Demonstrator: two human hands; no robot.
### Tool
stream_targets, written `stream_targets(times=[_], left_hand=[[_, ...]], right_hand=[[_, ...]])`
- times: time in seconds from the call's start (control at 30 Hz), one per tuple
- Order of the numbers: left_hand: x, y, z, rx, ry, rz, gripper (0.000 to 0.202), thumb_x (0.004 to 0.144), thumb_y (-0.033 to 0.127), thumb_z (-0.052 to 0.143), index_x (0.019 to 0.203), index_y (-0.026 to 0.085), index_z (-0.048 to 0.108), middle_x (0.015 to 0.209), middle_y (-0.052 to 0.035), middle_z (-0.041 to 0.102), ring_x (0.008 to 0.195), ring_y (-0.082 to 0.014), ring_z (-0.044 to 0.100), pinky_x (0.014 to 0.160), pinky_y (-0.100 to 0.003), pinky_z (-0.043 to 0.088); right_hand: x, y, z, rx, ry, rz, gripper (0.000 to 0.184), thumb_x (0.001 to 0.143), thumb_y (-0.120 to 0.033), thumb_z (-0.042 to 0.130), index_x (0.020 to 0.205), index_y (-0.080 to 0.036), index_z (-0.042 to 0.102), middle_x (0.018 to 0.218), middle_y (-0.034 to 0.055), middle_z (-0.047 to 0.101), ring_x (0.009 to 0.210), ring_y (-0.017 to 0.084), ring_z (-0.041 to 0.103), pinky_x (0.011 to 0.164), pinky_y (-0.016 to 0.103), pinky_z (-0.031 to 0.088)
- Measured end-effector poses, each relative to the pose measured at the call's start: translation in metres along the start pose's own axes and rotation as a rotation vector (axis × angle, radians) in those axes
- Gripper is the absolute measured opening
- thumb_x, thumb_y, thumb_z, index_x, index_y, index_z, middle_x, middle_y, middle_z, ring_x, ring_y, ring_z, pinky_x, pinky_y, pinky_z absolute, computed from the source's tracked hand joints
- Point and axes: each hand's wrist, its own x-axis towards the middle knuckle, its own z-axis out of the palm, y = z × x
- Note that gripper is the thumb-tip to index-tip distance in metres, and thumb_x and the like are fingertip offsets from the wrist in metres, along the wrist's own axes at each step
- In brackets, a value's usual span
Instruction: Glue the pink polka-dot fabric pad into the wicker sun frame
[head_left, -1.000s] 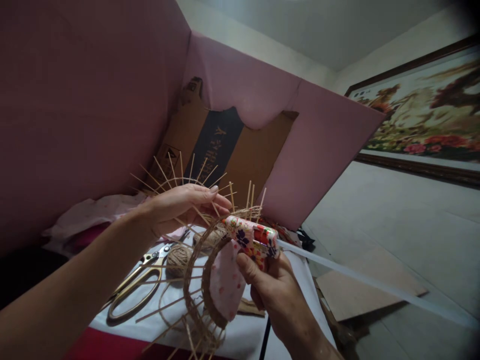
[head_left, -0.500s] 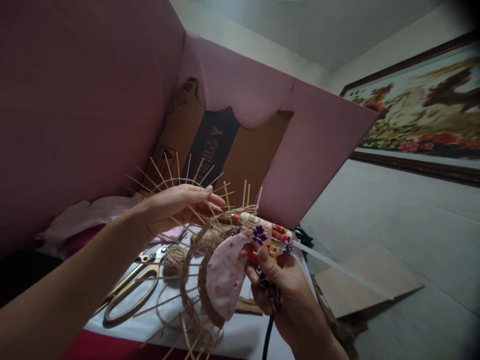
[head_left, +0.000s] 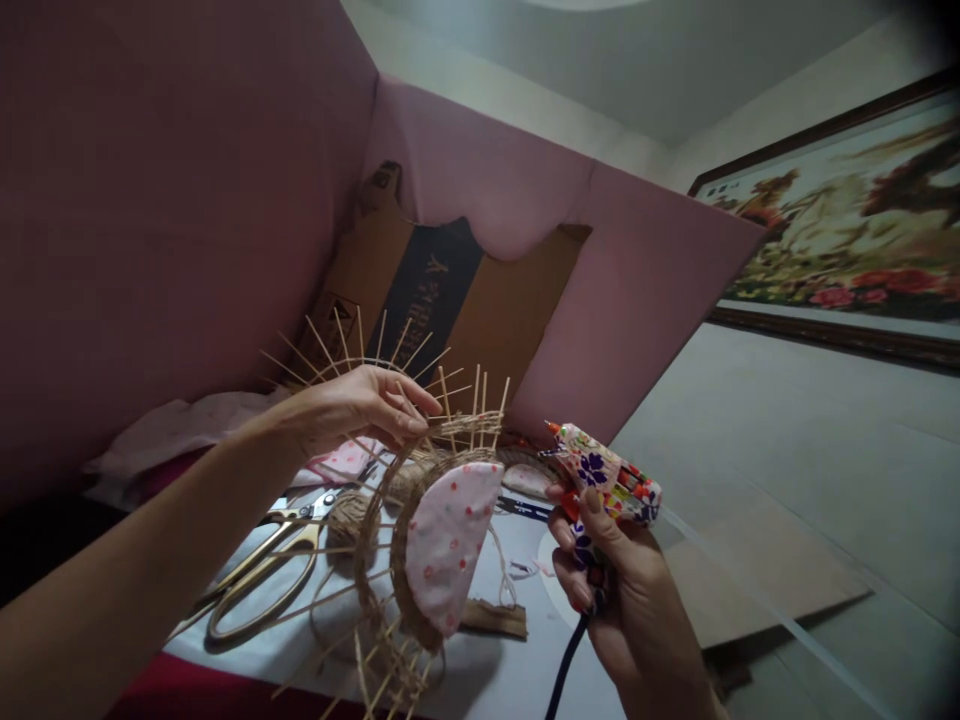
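My right hand [head_left: 634, 580] is wrapped around a flower-patterned glue gun [head_left: 592, 470], whose orange nozzle points up and left. A pale glue stick trails from its back and a black cord from its handle. My left hand [head_left: 367, 405] pinches jute twine [head_left: 439, 432] at the top rim of a half-round stick-and-twine frame [head_left: 367, 540]. Thin wooden sticks fan outward from that frame. Its middle is a half circle of pink dotted fabric [head_left: 454, 550] edged with brown twine. The glue gun's tip is apart from the frame.
Gold-handled scissors [head_left: 274, 580] and a ball of twine [head_left: 351, 525] lie on the white tabletop [head_left: 517, 680]. A brown strip [head_left: 495, 618] lies beyond the frame. Pink boards with a cardboard piece [head_left: 517, 290] stand behind; a framed picture [head_left: 862, 220] hangs at right.
My right hand has drawn the glue gun away from the frame, to the right. My left fingers have closed down onto the twine at the rim.
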Motion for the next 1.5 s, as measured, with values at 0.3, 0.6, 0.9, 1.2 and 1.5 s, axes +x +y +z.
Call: stream_targets(times=[0.3,0.6,0.9,1.2,1.5], left_hand=[[0.0,0.001,-0.001,-0.049,0.0,-0.015,0.026,0.055,0.011,0.079,0.081,0.015,0.074,0.067,-0.0036,0.072,0.06,-0.0136,0.066,0.059,-0.022,0.052],[0.003,0.001,-0.003,-0.06,-0.026,-0.018,0.025,0.056,0.008,0.077,0.08,0.013,0.074,0.067,-0.0037,0.073,0.061,-0.0137,0.067,0.06,-0.021,0.052],[-0.001,0.006,0.0,-0.009,-0.114,0.029,0.022,0.067,0.027,0.075,0.083,0.013,0.073,0.07,-0.0056,0.072,0.061,-0.0167,0.067,0.059,-0.028,0.055],[-0.007,0.012,-0.002,-0.036,-0.186,0.025,0.017,0.066,0.015,0.072,0.082,0.01,0.073,0.07,-0.0073,0.073,0.062,-0.0162,0.067,0.062,-0.026,0.054],[-0.006,0.011,-0.003,0.001,-0.205,0.075,0.022,0.061,0.012,0.076,0.082,0.01,0.074,0.07,-0.0078,0.073,0.063,-0.0137,0.067,0.064,-0.022,0.053]], right_hand=[[0.011,0.009,0.014,-0.003,0.153,-0.108,0.038,0.06,-0.033,0.082,0.09,-0.02,0.063,0.084,0.001,0.064,0.054,0.007,0.046,0.032,0.013,0.032],[0.022,0.043,0.006,-0.089,0.066,0.049,0.039,0.063,-0.039,0.079,0.088,-0.016,0.06,0.079,0.0009,0.062,0.044,0.004,0.039,0.032,0.015,0.027],[0.012,0.051,0.014,-0.147,0.08,-0.014,0.034,0.06,-0.031,0.079,0.08,-0.017,0.055,0.062,-0.0059,0.053,0.038,0.003,0.034,0.033,0.017,0.025],[0.005,0.047,0.016,-0.116,0.055,-0.058,0.032,0.06,-0.028,0.079,0.078,-0.017,0.056,0.06,-0.006,0.052,0.039,0.003,0.034,0.033,0.017,0.027],[-0.001,0.043,0.019,-0.115,0.014,-0.082,0.029,0.062,-0.029,0.078,0.072,-0.017,0.054,0.057,-0.0068,0.047,0.039,0.003,0.032,0.035,0.017,0.025]])
